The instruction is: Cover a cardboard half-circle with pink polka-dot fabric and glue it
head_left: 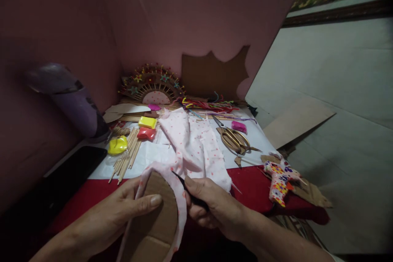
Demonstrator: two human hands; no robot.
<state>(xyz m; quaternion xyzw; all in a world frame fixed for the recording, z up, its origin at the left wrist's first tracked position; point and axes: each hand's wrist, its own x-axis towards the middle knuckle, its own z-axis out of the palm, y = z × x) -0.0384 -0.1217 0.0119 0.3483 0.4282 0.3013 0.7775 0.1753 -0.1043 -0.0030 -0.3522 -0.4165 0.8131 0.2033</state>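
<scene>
My left hand (123,208) grips an oval piece of brown cardboard (159,217), its thumb pressed on the face. Pink dotted fabric (181,204) runs round the cardboard's edge and joins a larger crumpled piece (196,147) on the table. In my right hand (211,204) is a slim black pointed tool (179,178), its fingers closed round the handle. The tool's tip touches or hovers just over the fabric near the top of the cardboard; which of the two is unclear.
Gold-handled scissors (235,139) lie behind my right hand. Wooden sticks (130,153) and yellow (117,145) and red (146,133) packets are at the left, near a dark phone (78,168) and a purple bottle (76,106). A decorated fan shape (155,86) stands behind; a patterned fabric piece (279,180) lies right.
</scene>
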